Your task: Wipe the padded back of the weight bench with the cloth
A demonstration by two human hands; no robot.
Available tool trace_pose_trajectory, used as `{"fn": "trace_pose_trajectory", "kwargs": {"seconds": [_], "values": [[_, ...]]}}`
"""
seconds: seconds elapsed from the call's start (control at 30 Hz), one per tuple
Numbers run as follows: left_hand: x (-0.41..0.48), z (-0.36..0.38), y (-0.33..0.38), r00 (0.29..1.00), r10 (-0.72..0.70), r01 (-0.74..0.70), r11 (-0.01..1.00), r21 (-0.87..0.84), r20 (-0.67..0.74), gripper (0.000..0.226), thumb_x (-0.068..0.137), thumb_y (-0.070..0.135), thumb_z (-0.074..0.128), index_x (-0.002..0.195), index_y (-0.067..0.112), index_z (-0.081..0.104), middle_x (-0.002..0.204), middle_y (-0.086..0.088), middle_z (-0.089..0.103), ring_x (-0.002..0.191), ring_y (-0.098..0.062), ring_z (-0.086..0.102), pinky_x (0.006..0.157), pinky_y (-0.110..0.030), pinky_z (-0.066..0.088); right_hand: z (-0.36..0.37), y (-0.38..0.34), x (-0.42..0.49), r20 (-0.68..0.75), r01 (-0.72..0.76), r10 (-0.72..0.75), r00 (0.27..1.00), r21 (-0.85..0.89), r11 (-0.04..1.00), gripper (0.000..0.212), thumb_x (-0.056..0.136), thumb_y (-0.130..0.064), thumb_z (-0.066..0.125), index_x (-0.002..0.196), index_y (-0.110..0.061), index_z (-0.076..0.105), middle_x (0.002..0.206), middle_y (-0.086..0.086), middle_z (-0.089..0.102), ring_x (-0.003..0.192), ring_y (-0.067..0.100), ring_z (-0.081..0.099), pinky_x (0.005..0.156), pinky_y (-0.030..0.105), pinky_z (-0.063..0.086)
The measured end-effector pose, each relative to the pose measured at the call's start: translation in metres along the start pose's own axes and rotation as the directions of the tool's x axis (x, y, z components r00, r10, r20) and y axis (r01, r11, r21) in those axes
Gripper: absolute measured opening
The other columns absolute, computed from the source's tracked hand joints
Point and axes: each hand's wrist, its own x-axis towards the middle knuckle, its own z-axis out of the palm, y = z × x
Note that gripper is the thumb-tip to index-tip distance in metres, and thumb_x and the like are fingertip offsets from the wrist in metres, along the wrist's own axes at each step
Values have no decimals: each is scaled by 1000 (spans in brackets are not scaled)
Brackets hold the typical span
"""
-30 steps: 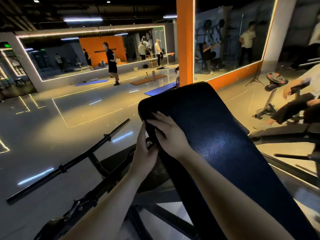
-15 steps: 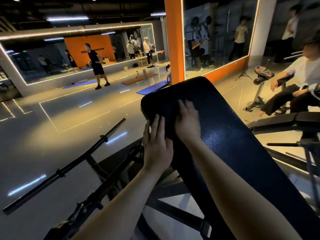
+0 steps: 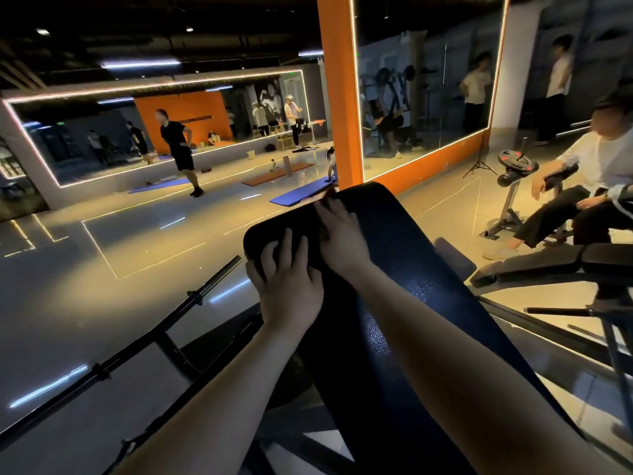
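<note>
The black padded back [image 3: 428, 303] of the weight bench slopes up and away from me in the middle of the head view. A dark cloth [image 3: 274, 228] seems to lie over the pad's top left corner, and its edges are hard to tell from the pad. My left hand [image 3: 291, 279] rests flat on that corner with its fingers spread and its thumb around the pad's left edge. My right hand [image 3: 339, 234] presses palm down beside it, with its fingertips at the pad's top edge, apparently on the cloth.
A barbell [image 3: 205, 293] on its rack runs diagonally at the left. At the right, a person [image 3: 599, 186] sits on another bench [image 3: 548, 262]. An orange pillar [image 3: 339, 97] stands behind the pad. Blue mats [image 3: 301, 195] and a walking person [image 3: 178, 149] are farther off.
My right hand has slid up the pad from its left edge to the top edge. My left hand came off the pad's side and now lies flat on the top left corner.
</note>
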Motion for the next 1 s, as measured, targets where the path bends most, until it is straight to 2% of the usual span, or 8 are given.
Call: {"fn": "trace_pose_trajectory", "kwargs": {"seconds": [0.17,0.27,0.43,0.57,0.63,0.77,0.87,1.0], "values": [[-6,4,2,998,-21,23,999,28,-55,54,98,39,33,149,26,45,161,4,36,146,-22,25,118,-56,11,-42,99,-20,-202,-480,467,861,-18,877,39,98,-15,36,135,-13,45,139,17,46,124,42,49,101,54,44],[-8,4,5,997,-5,9,999,40,-78,53,98,36,33,147,23,49,159,3,40,145,-23,30,120,-55,15,-43,105,-31,-243,-562,545,802,-3,827,40,96,-14,39,135,-6,43,137,22,46,125,42,45,102,55,42],[-23,7,11,989,-35,23,996,-86,-143,55,97,28,36,150,16,45,156,0,44,147,-20,31,125,-41,10,0,17,-46,-86,-133,135,987,23,991,58,93,-9,46,150,-13,36,159,15,28,149,32,19,121,46,21],[-66,20,15,978,-70,36,984,-172,-198,54,98,23,41,149,9,42,157,-7,41,148,-25,27,124,-46,19,14,-16,-77,70,204,-217,974,154,967,47,97,-15,43,144,-15,48,156,10,38,149,25,24,122,41,18],[-83,22,23,985,-87,72,992,-101,-149,56,97,26,35,151,14,40,161,-4,34,151,-22,20,125,-50,5,1,11,-92,76,230,-238,968,102,968,49,96,-15,41,145,-17,47,157,9,37,149,25,25,122,43,19],[-113,22,47,997,-69,71,996,52,-28,57,96,36,37,151,23,42,162,2,34,144,-20,26,117,-57,15,-38,97,-115,-31,-123,122,992,-27,992,59,92,-5,44,149,-19,39,159,10,31,149,31,21,120,50,19],[-135,24,56,996,-88,88,996,25,-8,58,96,37,38,153,23,39,162,3,34,142,-20,28,115,-58,21,-61,141,-134,-163,-387,382,909,6,922,43,97,-13,39,139,-18,43,146,14,42,133,39,41,109,52,37],[-155,30,57,994,-105,102,988,-113,-17,59,100,31,41,157,18,30,166,-2,24,149,-22,19,119,-55,22,-43,103,-141,-148,-465,458,877,-20,885,57,94,-10,45,150,-10,34,160,18,26,149,36,16,121,51,17]]}}
